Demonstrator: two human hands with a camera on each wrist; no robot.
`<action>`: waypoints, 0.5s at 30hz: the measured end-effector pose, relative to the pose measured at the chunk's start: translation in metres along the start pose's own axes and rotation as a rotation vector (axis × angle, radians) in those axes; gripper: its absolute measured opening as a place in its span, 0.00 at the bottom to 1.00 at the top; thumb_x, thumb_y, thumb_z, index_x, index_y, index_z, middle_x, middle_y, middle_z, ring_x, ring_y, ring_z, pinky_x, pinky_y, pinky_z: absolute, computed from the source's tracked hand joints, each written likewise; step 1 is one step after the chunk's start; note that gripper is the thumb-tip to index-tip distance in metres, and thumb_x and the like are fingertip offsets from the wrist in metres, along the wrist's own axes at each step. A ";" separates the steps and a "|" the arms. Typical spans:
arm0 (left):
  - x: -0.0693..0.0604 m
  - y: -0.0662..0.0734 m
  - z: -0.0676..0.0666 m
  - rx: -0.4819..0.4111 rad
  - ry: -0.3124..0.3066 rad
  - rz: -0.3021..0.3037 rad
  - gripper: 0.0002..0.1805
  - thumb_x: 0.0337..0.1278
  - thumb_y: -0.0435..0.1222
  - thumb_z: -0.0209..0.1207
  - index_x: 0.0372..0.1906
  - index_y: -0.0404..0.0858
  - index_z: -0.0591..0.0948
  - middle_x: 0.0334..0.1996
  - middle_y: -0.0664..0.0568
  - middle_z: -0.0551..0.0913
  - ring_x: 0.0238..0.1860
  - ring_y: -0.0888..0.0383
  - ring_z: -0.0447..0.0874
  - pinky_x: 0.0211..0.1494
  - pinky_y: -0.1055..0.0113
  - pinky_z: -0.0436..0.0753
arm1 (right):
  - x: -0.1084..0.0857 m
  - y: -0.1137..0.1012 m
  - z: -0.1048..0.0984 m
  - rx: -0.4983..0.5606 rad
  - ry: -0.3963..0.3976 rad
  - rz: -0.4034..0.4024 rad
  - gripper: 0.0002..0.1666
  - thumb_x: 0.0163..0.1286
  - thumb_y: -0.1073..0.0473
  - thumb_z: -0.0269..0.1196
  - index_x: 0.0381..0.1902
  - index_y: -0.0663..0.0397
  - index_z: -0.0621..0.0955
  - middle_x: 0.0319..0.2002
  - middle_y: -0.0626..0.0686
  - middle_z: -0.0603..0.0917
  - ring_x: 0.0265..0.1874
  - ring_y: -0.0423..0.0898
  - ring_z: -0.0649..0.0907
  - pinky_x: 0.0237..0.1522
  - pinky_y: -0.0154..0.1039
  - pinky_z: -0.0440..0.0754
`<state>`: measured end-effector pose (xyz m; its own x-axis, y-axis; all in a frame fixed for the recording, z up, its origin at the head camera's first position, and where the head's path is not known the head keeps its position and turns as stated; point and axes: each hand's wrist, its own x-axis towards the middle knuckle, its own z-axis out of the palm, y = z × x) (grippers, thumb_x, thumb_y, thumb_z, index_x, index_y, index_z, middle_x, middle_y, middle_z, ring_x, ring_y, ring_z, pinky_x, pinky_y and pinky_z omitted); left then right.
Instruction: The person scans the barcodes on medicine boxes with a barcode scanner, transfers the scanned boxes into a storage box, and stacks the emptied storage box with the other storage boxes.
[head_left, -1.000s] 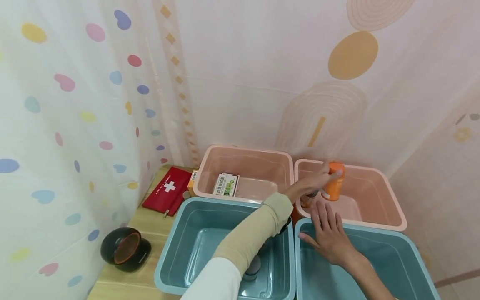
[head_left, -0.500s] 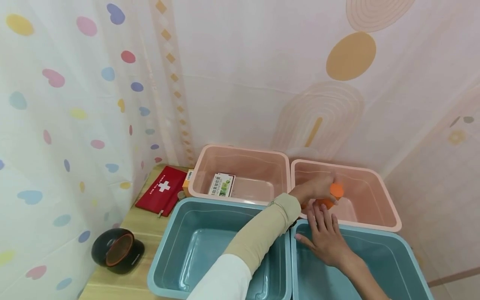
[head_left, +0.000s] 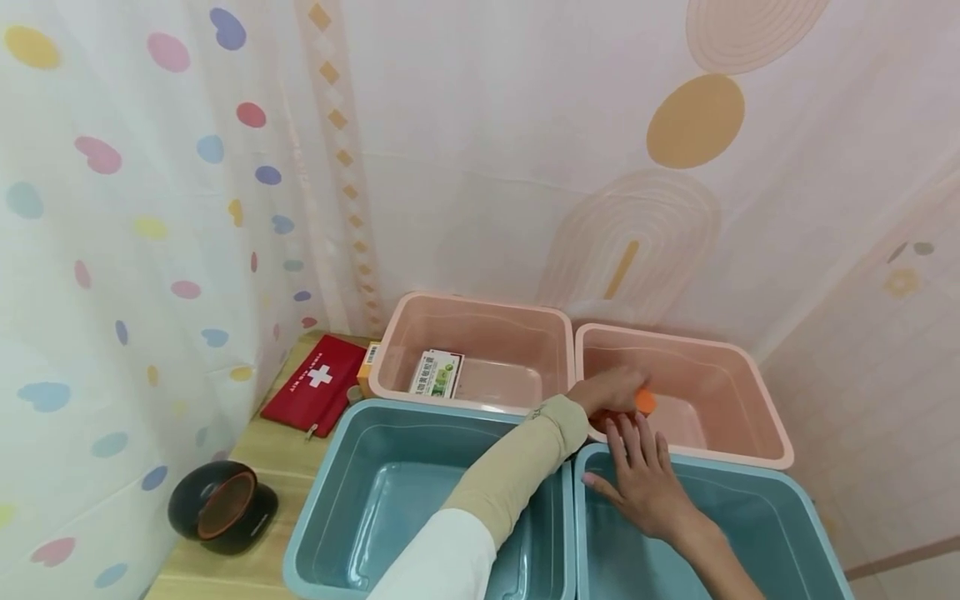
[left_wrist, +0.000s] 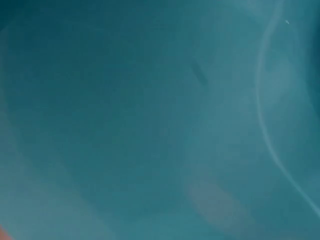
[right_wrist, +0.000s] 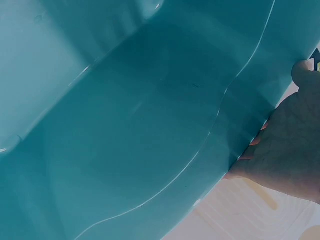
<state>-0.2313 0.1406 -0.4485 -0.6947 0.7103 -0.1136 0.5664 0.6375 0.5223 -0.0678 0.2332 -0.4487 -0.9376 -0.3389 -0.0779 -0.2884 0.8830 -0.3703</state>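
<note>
In the head view, my left hand (head_left: 617, 390) reaches down inside the right pink bin (head_left: 757, 408), near its left wall. It grips an orange bottle (head_left: 645, 402), mostly hidden by the hand, so just a small orange patch shows. My right hand (head_left: 641, 487) lies with straight fingers over the far rim of the right blue bin (head_left: 813, 500), holding nothing. The right wrist view shows that same hand (right_wrist: 285, 140) along the blue edge. Only blurred blue plastic appears in the left wrist view.
A white-and-green box (head_left: 437, 373) lies in the left pink bin (head_left: 480, 304). The left blue bin (head_left: 318, 508) stands under my left forearm. At left are a red first-aid pouch (head_left: 318, 379), an orange box (head_left: 367, 367) and black bowls (head_left: 225, 504) on the wooden table (head_left: 281, 467).
My left hand has lowered the orange bottle from above the right pink bin down into it, toward the near left corner. The right hand stays at the blue rim. The head view has shifted slightly.
</note>
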 end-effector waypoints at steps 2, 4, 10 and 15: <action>0.000 -0.003 0.001 -0.009 -0.007 -0.034 0.23 0.71 0.38 0.73 0.64 0.43 0.79 0.47 0.54 0.83 0.41 0.61 0.79 0.41 0.76 0.81 | 0.001 -0.001 0.002 0.008 0.012 -0.007 0.60 0.82 0.29 0.57 0.85 0.73 0.56 0.86 0.75 0.50 0.85 0.76 0.42 0.80 0.82 0.41; 0.000 -0.004 0.001 -0.040 -0.008 -0.059 0.25 0.70 0.38 0.73 0.66 0.42 0.79 0.52 0.52 0.85 0.43 0.61 0.78 0.43 0.74 0.83 | 0.001 -0.003 0.002 0.013 0.008 -0.003 0.59 0.81 0.30 0.59 0.85 0.74 0.56 0.86 0.76 0.50 0.85 0.77 0.42 0.79 0.82 0.40; -0.001 -0.003 -0.009 -0.052 0.003 -0.015 0.27 0.74 0.38 0.70 0.72 0.39 0.78 0.67 0.48 0.84 0.53 0.60 0.83 0.55 0.74 0.85 | 0.003 -0.010 -0.006 -0.019 -0.063 0.046 0.56 0.83 0.37 0.61 0.85 0.74 0.55 0.86 0.77 0.48 0.85 0.79 0.41 0.80 0.81 0.39; -0.014 -0.002 -0.032 -0.023 0.013 0.089 0.22 0.80 0.37 0.64 0.72 0.37 0.78 0.68 0.45 0.83 0.53 0.60 0.84 0.55 0.78 0.83 | 0.002 -0.003 0.000 -0.009 -0.012 0.023 0.58 0.82 0.32 0.59 0.85 0.74 0.57 0.85 0.78 0.50 0.84 0.80 0.44 0.80 0.82 0.41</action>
<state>-0.2370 0.1194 -0.4210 -0.6475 0.7600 -0.0549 0.6161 0.5646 0.5492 -0.0685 0.2298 -0.4482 -0.9416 -0.3224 -0.0969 -0.2689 0.8933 -0.3601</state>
